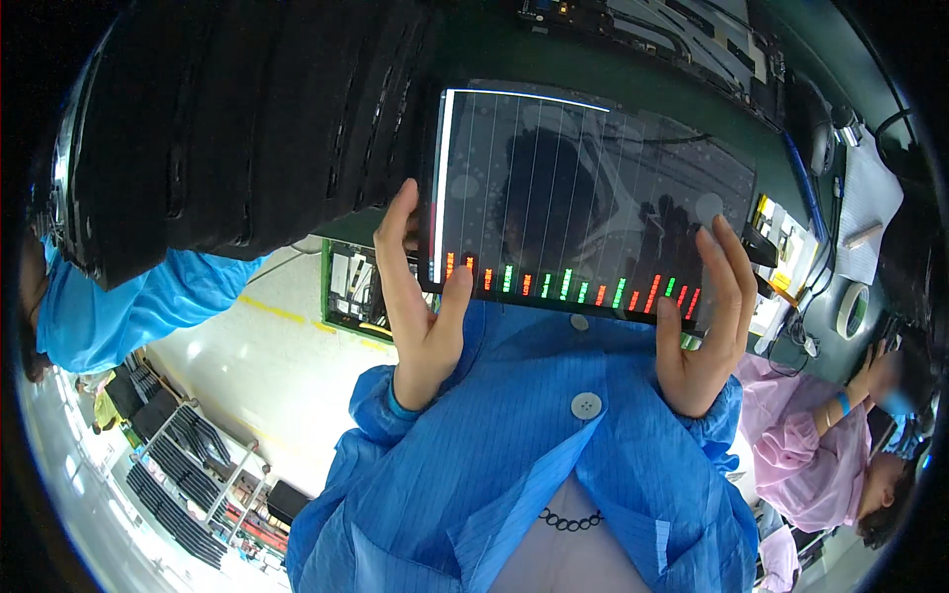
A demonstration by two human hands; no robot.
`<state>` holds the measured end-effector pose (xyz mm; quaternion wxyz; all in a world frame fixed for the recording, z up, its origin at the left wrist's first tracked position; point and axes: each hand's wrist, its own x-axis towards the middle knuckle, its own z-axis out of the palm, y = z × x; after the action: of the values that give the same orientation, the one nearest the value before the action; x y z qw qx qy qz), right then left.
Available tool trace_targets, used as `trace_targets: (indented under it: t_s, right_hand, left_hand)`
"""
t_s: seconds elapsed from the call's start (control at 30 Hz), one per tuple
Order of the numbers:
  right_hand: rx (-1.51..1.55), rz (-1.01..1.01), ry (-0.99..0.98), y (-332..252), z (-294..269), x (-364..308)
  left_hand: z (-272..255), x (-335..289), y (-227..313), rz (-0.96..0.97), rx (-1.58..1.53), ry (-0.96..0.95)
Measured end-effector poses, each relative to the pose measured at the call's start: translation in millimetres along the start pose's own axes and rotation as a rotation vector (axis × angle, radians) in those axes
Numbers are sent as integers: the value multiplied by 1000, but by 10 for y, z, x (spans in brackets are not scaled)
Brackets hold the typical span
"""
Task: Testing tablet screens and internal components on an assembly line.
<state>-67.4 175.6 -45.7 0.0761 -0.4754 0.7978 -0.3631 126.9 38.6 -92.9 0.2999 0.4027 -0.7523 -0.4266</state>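
Left hand (pixel 425 331) is clasping the left edge of a black rectangular glass-fronted tablet (pixel 583 198), thumb in front; right hand (pixel 700 341) is holding its lower right corner, fingers spread; tablet is sitting between both sets of fingers, seemingly a hold-and-view step, next move calling for even, steady support

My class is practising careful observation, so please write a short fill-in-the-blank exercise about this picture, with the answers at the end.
1. The tablet is between the person's left hand and ____ hand.
2. Along the tablet's edge nearest the person runs a row of red, orange and ____ text.
3. The jacket of the person with the tablet is ____ in colour.
4. The necklace is a chain of small ____ rings.

Missing words: right; green; blue; black.
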Motion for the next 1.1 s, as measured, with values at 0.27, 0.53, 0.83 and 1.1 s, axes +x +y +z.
trace_targets:
  t_s: [0.27,0.53,0.83,1.1]
  right_hand:
    - [41,-2,51,26,11,27]
    - [40,11,71,19,-47,35]
    - [101,76,130,-9,-187,192]
    - [-234,26,101,-8,-253,417]
  left_hand:
    - [38,92,201,123,378,-46]
    - [138,763,411,295,597,30]
    - [83,1172,522,232,743,-8]
    - [-324,587,332,402,-568,-468]
